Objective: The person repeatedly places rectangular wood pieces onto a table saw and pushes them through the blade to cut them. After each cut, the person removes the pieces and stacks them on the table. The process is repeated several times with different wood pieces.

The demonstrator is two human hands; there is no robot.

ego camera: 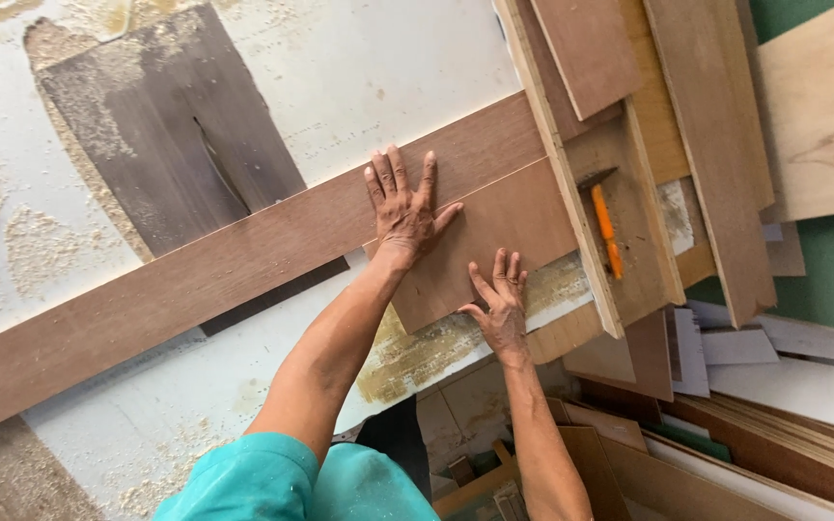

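My left hand lies flat with fingers spread across the seam between a long brown wooden strip and a shorter brown board beside it. My right hand presses on the near edge of the shorter board, fingers spread. Both boards lie on a white saw table. A dark insert plate with a blade slot sits in the table just beyond the long strip.
A wooden fence rail runs across the boards' right end, with an orange pencil lying in a recess behind it. Wooden planks are stacked at the right. Offcuts and panels pile below. Sawdust covers the table's left.
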